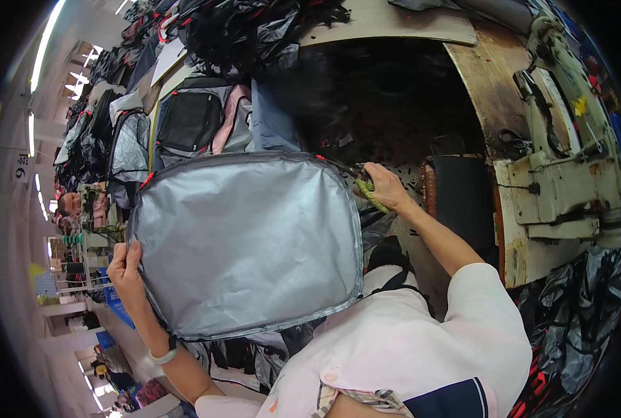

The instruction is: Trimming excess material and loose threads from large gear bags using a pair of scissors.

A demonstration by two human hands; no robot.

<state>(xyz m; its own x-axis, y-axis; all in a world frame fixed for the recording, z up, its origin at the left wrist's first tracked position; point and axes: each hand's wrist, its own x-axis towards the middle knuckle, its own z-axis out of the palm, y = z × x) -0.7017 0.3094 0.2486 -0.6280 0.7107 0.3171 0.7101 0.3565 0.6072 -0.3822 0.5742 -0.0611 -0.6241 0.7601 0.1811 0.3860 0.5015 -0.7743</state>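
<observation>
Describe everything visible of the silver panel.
The silver panel is wide and round-cornered, seemingly coated fabric, shiny and creased, with a seamed edge, dark along the top. Small red bits show at its upper corners. It is held up, broad face toward the camera. The left hand pinches its left edge; the right hand is near its upper right corner, contact unclear.

Long white tube lamps (45,45) glare at the upper left of the frame, bowed by fisheye distortion, while soft light spreads a pale sheen across a silver, round-cornered fabric panel (248,244) at center. Deep shadow swallows a black gap (394,90) at upper center; dark vignetting rings the corners.
</observation>
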